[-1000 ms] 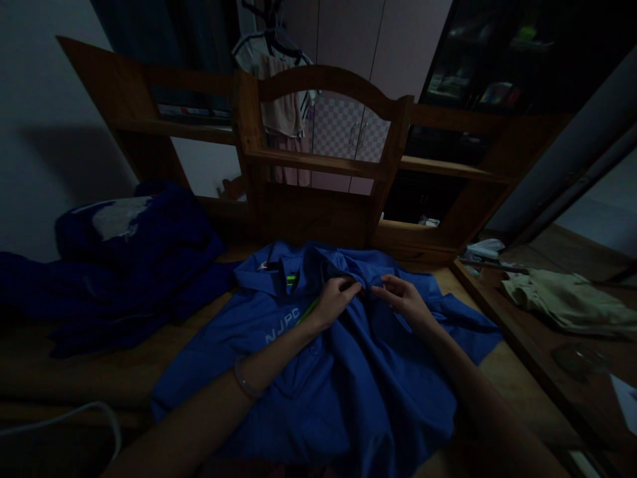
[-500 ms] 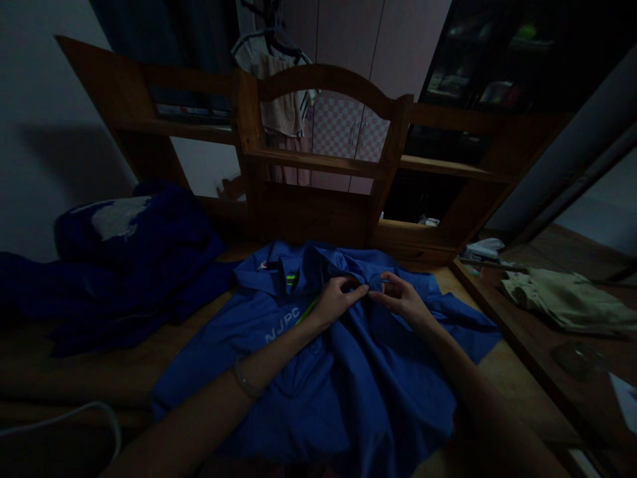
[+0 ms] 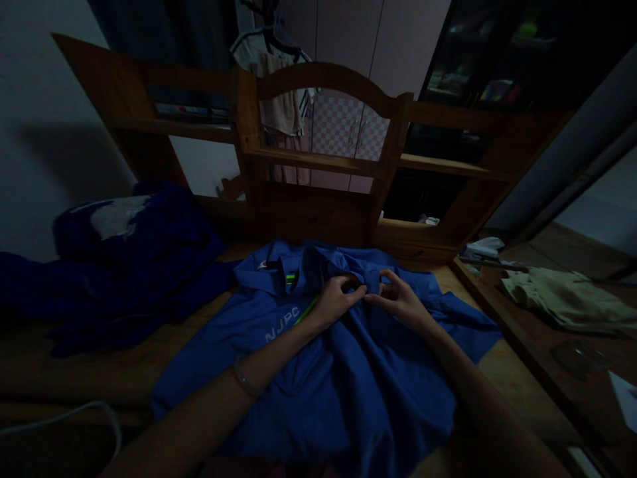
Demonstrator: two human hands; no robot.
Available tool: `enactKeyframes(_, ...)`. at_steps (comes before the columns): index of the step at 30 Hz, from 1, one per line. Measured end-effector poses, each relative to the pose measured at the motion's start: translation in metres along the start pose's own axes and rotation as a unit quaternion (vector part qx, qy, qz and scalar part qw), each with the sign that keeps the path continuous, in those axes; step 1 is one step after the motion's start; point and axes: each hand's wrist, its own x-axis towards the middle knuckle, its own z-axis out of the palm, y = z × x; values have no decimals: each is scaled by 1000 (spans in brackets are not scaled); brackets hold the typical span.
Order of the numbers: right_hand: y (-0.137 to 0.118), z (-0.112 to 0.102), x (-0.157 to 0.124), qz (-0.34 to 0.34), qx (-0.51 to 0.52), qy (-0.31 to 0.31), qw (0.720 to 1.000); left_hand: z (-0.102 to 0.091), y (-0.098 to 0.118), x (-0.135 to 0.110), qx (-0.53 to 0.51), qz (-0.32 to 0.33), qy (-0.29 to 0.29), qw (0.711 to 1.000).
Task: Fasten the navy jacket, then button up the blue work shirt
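Note:
A blue shirt (image 3: 308,372) with pale letters "NJPC" and a yellow-green strip lies spread over the wooden surface, its collar toward the headboard. My left hand (image 3: 338,299) pinches the cloth near the middle of the front, thumb and fingers together. Close beside it, my right hand (image 3: 401,302) grips the same raised fold between thumb and fingertips. The fingertips of both hands nearly meet there. Whatever small part sits between them, such as a button, is too dark and covered to make out. A clear bangle circles my left wrist.
Dark blue clothing (image 3: 134,265) is heaped at the left. Behind the shirt rises a wooden headboard (image 3: 318,159) with shelves. To the right, folded light green cloth (image 3: 567,299) and a glass dish (image 3: 580,358) rest on a brown surface. A white cable (image 3: 99,408) curves at lower left.
My right hand has shifted slightly left, its thumb closer to my left fingertips. My left hand stays almost in place on the cloth, and the shirt lies nearly as before.

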Motion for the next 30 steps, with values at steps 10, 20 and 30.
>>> enactKeyframes(10, -1, 1, -1, 16, -10, 0, 1000, 2, -2, -2, 42, -6, 31, 999)
enactKeyframes(20, -1, 0, -2, 3, -15, -4, 1000, 1, -3, 0, 50, 3, 29, 998)
enactKeyframes(30, -3, 0, -2, 1, -11, 1, 1000, 0, -4, -1, 22, -2, 16, 1000)
